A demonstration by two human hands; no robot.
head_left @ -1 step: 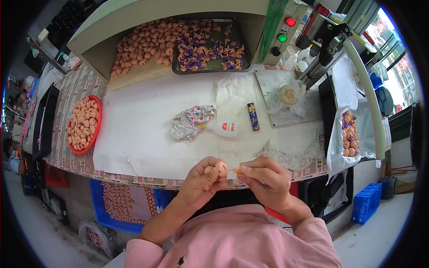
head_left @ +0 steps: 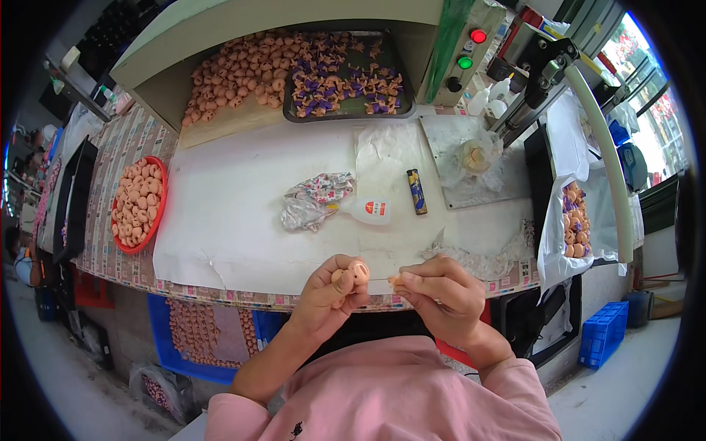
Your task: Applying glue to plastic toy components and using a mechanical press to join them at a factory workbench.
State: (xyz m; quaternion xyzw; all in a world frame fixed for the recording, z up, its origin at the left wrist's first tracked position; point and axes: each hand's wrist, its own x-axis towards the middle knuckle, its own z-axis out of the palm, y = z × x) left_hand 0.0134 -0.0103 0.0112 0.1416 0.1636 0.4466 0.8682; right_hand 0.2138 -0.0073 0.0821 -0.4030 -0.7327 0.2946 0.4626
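Two hands over the near edge of the table (head_left: 99, 176): left hand (head_left: 321, 298), digits clamped on a round peach toy head (head_left: 359, 273), its slotted side left uncovered, apparently to keep that face accessible; right hand (head_left: 445, 292), thumb and forefinger pinched on a tiny peach piece (head_left: 395, 281) (too small to identify), its tip left exposed, apart from the head. Red basket (head_left: 164, 198) of similar pieces stands at left, probably for easy reach.

A bright window (head_left: 646, 62) is at right; the floor (head_left: 621, 389) is pale.
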